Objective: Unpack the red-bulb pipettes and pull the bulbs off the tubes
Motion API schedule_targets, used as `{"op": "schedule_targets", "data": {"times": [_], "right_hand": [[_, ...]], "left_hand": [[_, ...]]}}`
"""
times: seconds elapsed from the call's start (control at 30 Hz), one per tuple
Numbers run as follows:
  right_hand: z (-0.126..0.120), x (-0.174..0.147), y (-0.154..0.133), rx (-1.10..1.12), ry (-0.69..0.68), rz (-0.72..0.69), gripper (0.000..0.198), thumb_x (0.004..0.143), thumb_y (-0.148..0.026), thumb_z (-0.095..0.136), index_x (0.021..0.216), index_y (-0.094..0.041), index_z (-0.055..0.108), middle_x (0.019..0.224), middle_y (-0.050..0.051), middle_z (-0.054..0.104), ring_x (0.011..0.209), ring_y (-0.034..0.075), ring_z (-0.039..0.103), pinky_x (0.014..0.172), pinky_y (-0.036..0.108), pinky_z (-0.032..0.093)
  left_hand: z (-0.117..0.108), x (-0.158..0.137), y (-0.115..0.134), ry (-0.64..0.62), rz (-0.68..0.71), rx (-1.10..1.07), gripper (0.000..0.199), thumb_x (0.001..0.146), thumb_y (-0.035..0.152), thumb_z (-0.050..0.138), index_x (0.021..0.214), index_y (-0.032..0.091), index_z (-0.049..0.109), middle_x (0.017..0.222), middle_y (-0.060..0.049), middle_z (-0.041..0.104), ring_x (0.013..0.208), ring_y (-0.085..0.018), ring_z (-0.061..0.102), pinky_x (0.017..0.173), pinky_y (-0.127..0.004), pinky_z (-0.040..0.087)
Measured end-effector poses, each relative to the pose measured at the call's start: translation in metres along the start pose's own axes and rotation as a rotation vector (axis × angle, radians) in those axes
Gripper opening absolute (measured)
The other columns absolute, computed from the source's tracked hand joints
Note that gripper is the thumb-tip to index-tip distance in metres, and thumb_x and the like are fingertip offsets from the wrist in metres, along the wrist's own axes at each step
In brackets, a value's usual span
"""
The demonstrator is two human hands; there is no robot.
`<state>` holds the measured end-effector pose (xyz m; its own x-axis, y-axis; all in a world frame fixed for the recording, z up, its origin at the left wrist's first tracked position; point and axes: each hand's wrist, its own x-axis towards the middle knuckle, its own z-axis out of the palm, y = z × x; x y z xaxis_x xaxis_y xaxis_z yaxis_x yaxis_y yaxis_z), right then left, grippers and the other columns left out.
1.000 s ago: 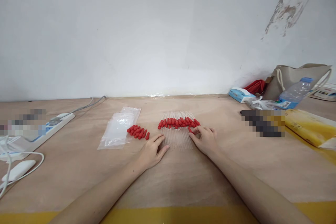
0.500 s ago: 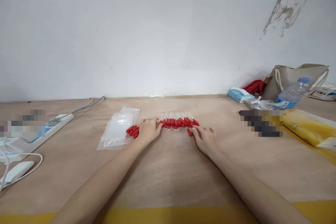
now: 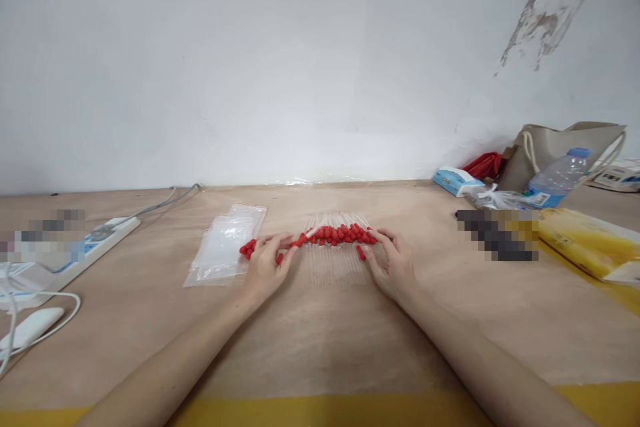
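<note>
A row of small red bullet-shaped pieces [image 3: 340, 235] lies mid-table, across many thin, clear parallel strips or sticks [image 3: 333, 267]. At the row's left end, the thumb and index finger of my left hand [image 3: 265, 267] pinch a red-tipped pale stick [image 3: 301, 239]. More red pieces [image 3: 247, 249] lie left of that hand, partly hidden by its fingers. My right hand [image 3: 396, 263] rests at the right end of the row, thumb and fingers apart. Its index finger reaches the end pieces, and its thumb is beside a single loose red piece [image 3: 361, 253].
Clear plastic bags [image 3: 220, 250] lie left of the row. A white power strip [image 3: 107, 247] with cables is at far left. On the right are a tissue pack [image 3: 457, 180], a water bottle [image 3: 563, 177], a grey bag [image 3: 515, 163] and a yellow package [image 3: 590, 243].
My left hand has drawn back to the left and slightly down, opening a gap from the row; a tilted pale stick now shows there. My right thumb and index finger have spread slightly.
</note>
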<state>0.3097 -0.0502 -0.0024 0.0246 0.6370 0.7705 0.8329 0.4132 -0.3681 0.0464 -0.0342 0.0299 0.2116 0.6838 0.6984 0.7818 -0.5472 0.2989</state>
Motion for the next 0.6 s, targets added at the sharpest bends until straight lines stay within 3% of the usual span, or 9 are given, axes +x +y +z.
{"op": "schedule_targets", "data": {"times": [0.13,0.23,0.4,0.5,0.6], "right_hand": [[-0.005,-0.002,-0.019,-0.02,-0.055,-0.275,0.045,0.08,-0.04,0.052,0.12,-0.021,0.05,0.116,0.011,0.054,0.109,0.024,0.046,0.097,0.043,0.027],[-0.004,-0.008,-0.033,0.012,-0.143,-0.447,0.035,0.08,-0.038,0.053,0.113,-0.025,0.055,0.095,0.004,0.064,0.102,0.021,0.051,0.1,0.046,0.018],[0.006,-0.017,-0.044,0.045,-0.196,-0.491,0.018,0.084,-0.029,0.05,0.095,-0.023,0.063,0.062,-0.002,0.059,0.07,0.012,0.051,0.098,0.044,0.019],[0.009,-0.02,-0.046,0.071,-0.223,-0.487,0.017,0.085,-0.028,0.048,0.085,-0.022,0.064,0.059,-0.003,0.056,0.066,0.011,0.048,0.095,0.042,0.02],[0.007,-0.022,-0.047,0.108,-0.239,-0.49,0.017,0.085,-0.027,0.047,0.082,-0.023,0.064,0.058,-0.003,0.055,0.065,0.011,0.045,0.093,0.042,0.019]], "left_hand": [[-0.009,-0.028,0.0,-0.041,0.222,-0.067,0.015,0.082,0.021,0.052,0.097,0.02,0.055,0.086,-0.002,0.067,0.091,-0.018,0.058,0.087,-0.037,0.042],[-0.006,-0.039,0.002,-0.019,0.272,-0.105,0.017,0.082,0.019,0.052,0.099,0.021,0.053,0.086,-0.001,0.067,0.085,-0.017,0.059,0.086,-0.037,0.043],[-0.002,-0.042,0.011,-0.071,0.298,-0.163,0.022,0.082,0.018,0.052,0.104,0.021,0.053,0.091,-0.001,0.066,0.08,-0.014,0.06,0.09,-0.038,0.038],[-0.003,-0.04,0.015,-0.147,0.297,-0.136,0.021,0.082,0.024,0.056,0.102,0.023,0.057,0.096,-0.003,0.065,0.086,-0.016,0.058,0.088,-0.038,0.034],[-0.005,-0.039,0.017,-0.181,0.308,-0.105,0.011,0.082,0.028,0.055,0.09,0.024,0.062,0.083,0.0,0.067,0.082,-0.015,0.056,0.086,-0.038,0.029]]}}
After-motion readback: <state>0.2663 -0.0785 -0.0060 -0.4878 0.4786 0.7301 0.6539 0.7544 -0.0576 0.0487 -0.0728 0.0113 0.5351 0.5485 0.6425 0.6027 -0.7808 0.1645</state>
